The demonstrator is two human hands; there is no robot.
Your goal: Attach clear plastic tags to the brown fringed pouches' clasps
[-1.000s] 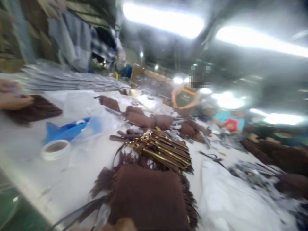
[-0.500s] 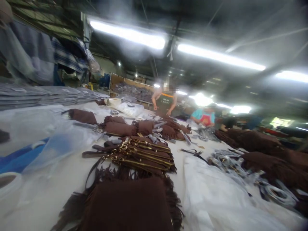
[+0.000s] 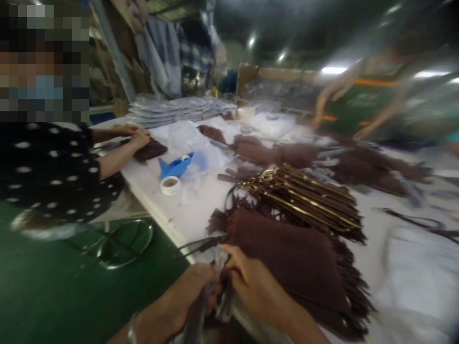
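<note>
Left hand [image 3: 190, 296]: curled closed around the grey piece [image 3: 204, 310] at the near edge of the worktop [image 3: 201, 200], low in the view, a bracelet at the wrist.
Right hand [image 3: 251, 286]: pinched on the same grey piece from the other side, fingers touching those of the left hand, thumb pointed toward the fringed bag.
Grey piece: shiny and blurred, clamped between both hands, hung over the worktop edge; material could not be told.
Fringed bag [image 3: 287, 258]: dark brown, lay flat on the worktop just beyond the right hand, fringe along its far and right sides.
Dark straps [image 3: 199, 244]: ran from the bag's near left corner toward the worktop edge.
Zipped stack [image 3: 308, 198]: brown bags with gold zips, fanned, directly behind the fringed bag.
Tape roll [image 3: 170, 185]: white, upright near the left edge, a blue packet [image 3: 177, 166] just behind it.
Co-worker [image 3: 53, 167]: in a dotted black top at the left, both hands laid on a brown piece [image 3: 150, 149].
Grey sheets [image 3: 179, 109]: stacked flat at the far end.
Green apron [image 3: 358, 98]: another person, blurred, leaned over the far right side.
</note>
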